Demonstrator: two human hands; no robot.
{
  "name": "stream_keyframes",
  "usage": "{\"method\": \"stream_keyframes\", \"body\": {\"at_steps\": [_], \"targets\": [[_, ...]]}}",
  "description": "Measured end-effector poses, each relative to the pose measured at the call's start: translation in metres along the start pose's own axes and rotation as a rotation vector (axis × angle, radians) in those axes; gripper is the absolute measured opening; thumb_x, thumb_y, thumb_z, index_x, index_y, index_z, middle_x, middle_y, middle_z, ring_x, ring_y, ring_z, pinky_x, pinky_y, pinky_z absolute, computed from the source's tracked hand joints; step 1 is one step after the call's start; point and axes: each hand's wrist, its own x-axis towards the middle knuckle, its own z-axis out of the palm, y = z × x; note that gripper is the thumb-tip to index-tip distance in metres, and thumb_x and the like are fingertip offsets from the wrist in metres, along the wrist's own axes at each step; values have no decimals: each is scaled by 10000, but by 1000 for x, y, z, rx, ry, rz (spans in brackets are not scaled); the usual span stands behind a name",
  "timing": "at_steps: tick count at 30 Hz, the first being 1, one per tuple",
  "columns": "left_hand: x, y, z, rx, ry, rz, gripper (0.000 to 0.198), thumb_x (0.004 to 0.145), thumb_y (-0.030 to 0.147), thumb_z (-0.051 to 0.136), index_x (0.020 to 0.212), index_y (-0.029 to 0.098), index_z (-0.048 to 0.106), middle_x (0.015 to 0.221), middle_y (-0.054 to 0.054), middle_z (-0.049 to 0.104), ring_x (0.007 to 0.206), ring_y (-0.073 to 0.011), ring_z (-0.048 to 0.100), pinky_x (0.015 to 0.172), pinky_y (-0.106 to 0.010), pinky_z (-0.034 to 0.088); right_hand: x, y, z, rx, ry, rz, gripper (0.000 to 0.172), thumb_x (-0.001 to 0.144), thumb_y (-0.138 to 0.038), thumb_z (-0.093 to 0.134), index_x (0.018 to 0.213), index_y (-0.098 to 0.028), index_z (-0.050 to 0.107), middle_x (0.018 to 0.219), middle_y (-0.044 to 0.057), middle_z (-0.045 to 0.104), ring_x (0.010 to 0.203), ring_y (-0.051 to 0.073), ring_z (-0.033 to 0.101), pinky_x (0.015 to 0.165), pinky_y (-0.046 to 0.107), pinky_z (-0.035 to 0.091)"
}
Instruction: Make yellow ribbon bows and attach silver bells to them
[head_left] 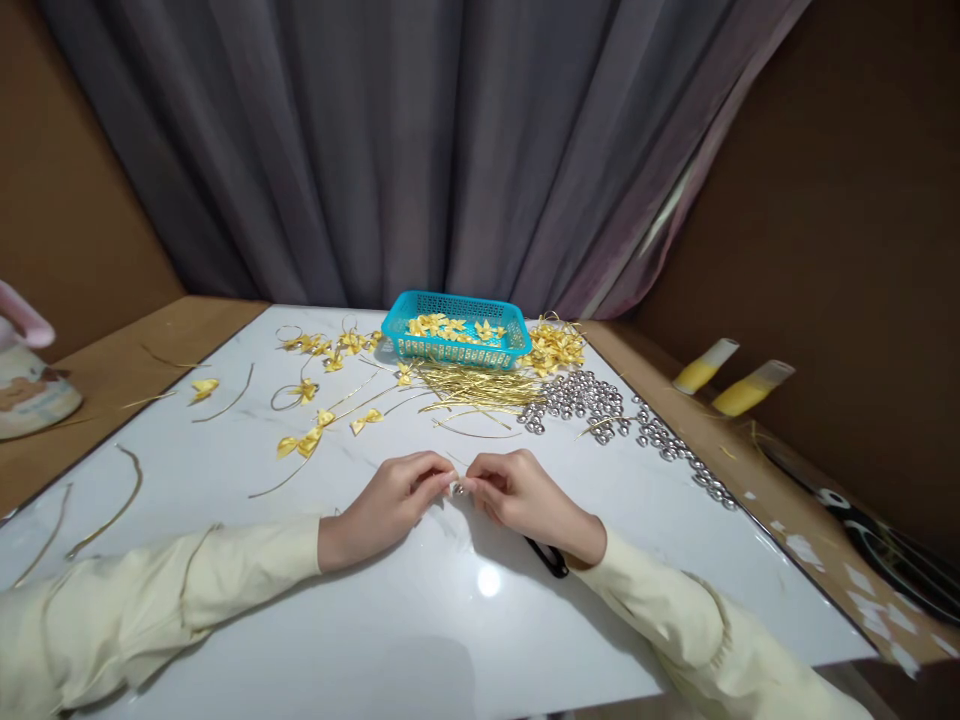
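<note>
My left hand and my right hand rest on the white table, fingertips meeting in a pinch around a small silver bell with a thin gold string. Both hands are closed on it. A black handle of scissors pokes out from under my right wrist. Beyond my hands lie a bundle of gold strings and a heap of silver bells.
A turquoise basket with yellow bows stands at the table's far edge. Loose yellow bows and gold strings lie to the left. Two yellow-and-white tubes lie on the right wooden ledge. A pale container sits far left.
</note>
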Motion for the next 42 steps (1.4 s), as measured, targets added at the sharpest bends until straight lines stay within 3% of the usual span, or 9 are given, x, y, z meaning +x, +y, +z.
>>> {"method": "stream_keyframes", "body": {"at_steps": [5,8,16,19,24,30,35,38,42], "targets": [[1,-3,0,-44,8,-32,205,879,263,461,765,154,592,619,32,520,534,-90,418,520,-195,340,-2,-3,-6,-60,22,-16,149,805,-179,511,845,-132,647,639,21,626,511,102,502,525,204,389],[2,-2,1,-62,4,-44,225,878,279,463,743,153,591,600,35,513,514,-87,409,501,-196,331,-3,-7,-5,-79,4,-33,198,803,-172,512,923,-124,662,619,18,628,524,110,518,542,206,395],[2,1,0,-84,-4,-57,220,868,277,470,735,149,591,638,18,540,591,-101,469,567,-207,360,-2,-7,1,-177,8,-82,235,822,-133,465,800,-125,699,670,46,676,541,111,504,548,212,371],[3,-1,1,-210,-64,-121,236,863,327,484,755,143,585,604,23,519,554,-94,441,530,-209,344,-2,-7,-2,-174,10,-70,225,800,-113,469,788,-118,693,664,54,674,555,123,530,563,216,387],[7,-3,0,-533,-173,-276,281,817,408,555,786,129,576,521,59,448,399,-41,269,391,-188,189,-2,-7,-8,-151,35,-47,219,787,-110,459,796,-130,677,740,71,683,609,141,552,571,222,389],[9,0,-5,-786,-233,-384,182,791,298,616,805,117,621,476,94,342,384,-18,157,377,-185,103,-2,-7,-2,-5,16,3,138,749,-111,510,721,-142,642,633,26,615,556,115,480,552,223,352],[6,2,-3,-713,-153,-328,214,812,321,607,813,113,658,527,59,433,394,-15,215,386,-185,131,-3,-9,-2,306,-88,158,191,798,-268,531,674,-138,597,527,-23,535,406,62,384,418,200,295],[3,2,0,-564,-97,-275,267,826,349,578,886,116,692,546,40,475,403,-30,256,388,-186,185,-1,-8,-5,513,-161,266,195,773,-315,563,716,-132,601,565,-21,554,358,41,347,344,192,233],[-3,-4,3,-159,12,61,239,849,257,528,920,141,724,622,-27,610,532,-105,490,519,-216,403,3,-5,-8,720,-219,385,119,686,-241,609,694,-123,600,553,-25,552,360,31,346,316,176,208]]}}
